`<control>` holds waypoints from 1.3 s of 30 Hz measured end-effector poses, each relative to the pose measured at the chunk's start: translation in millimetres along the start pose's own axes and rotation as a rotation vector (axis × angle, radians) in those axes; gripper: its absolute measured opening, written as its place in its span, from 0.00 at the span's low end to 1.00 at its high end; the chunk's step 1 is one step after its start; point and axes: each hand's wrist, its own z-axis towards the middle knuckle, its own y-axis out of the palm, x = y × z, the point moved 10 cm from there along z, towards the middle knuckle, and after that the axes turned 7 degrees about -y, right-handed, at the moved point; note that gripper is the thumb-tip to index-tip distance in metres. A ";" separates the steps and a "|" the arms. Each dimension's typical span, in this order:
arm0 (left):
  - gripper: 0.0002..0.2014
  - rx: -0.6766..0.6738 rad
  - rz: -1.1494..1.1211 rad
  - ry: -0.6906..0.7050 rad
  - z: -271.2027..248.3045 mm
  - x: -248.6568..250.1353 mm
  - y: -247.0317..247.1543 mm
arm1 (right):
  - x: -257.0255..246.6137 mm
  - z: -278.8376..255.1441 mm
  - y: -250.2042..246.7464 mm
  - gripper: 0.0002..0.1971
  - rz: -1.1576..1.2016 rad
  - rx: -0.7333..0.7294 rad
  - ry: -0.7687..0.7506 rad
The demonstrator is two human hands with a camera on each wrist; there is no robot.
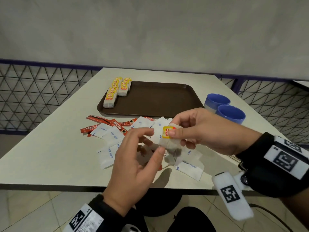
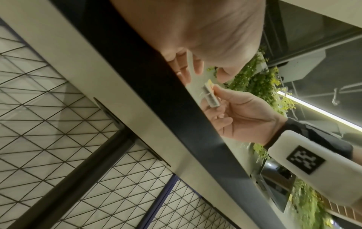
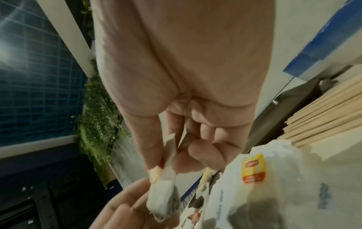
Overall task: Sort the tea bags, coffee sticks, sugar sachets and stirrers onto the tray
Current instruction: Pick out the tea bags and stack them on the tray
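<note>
Here, nearest first, directions read as on a clock face laid over the head view.
Left hand [image 1: 133, 166]: at 6 o'clock, above the near table edge; fingers loosely curled, thumb and fingertips just touching the lower end of the held tea bag, nothing gripped outright.
Right hand [image 1: 205, 131]: at 4 o'clock; thumb and fingers pinch the held tea bag [image 1: 168, 139] at its yellow tag [image 1: 167, 132], the bag hanging above the loose pile.
Sugar sachets [image 1: 189, 168]: white, scattered flat on the table [image 1: 50, 156] beneath and around both hands.
Coffee sticks [image 1: 107, 123]: red, lying at 9 o'clock of the hands, partly under the sachets.
Loose tea bag [image 3: 252, 168]: in the right wrist view, lying on the sachets just beside the right hand.
Stirrers [image 3: 321, 114]: pale wooden sticks bundled side by side, seen only in the right wrist view, at 2 o'clock.
Blue cups [image 1: 230, 114]: two, side by side at 2 o'clock, beside the tray.
Tray [image 1: 158, 99]: brown, at 12 o'clock beyond the pile.
Sorted tea bags [image 1: 115, 91]: two rows at the tray's 10 o'clock corner.
</note>
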 end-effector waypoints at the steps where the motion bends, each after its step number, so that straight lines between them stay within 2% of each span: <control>1: 0.17 -0.013 -0.062 -0.038 0.2 -3.2 0.2 | -3.3 0.3 5.8 0.10 0.012 -0.026 -0.017; 4: 0.16 -0.047 -0.187 -0.099 0.4 -6.7 -0.2 | -11.7 3.9 20.5 0.08 -0.004 -0.054 -0.067; 6: 0.15 -0.041 -0.276 -0.141 2.5 -11.2 -3.2 | -16.0 6.9 25.1 0.07 -0.060 -0.023 -0.106; 10: 0.17 0.000 -0.367 -0.231 7.4 -22.0 -10.5 | -23.2 9.0 29.4 0.14 -0.321 0.067 -0.179; 18: 0.18 -0.015 -0.392 -0.251 8.0 -27.5 -8.1 | -33.3 4.9 32.1 0.20 -0.534 0.105 -0.243; 24: 0.19 -0.021 -0.425 -0.220 7.6 -22.3 -8.6 | -35.0 6.4 38.9 0.13 -0.618 0.059 -0.248; 33: 0.22 -0.006 -0.381 -0.225 8.2 -23.1 -7.9 | -40.6 10.6 22.3 0.03 -0.459 0.078 -0.218; 39: 0.23 -0.023 -0.308 -0.241 4.9 -24.4 -4.0 | -21.2 13.7 26.5 0.04 -0.006 0.047 0.044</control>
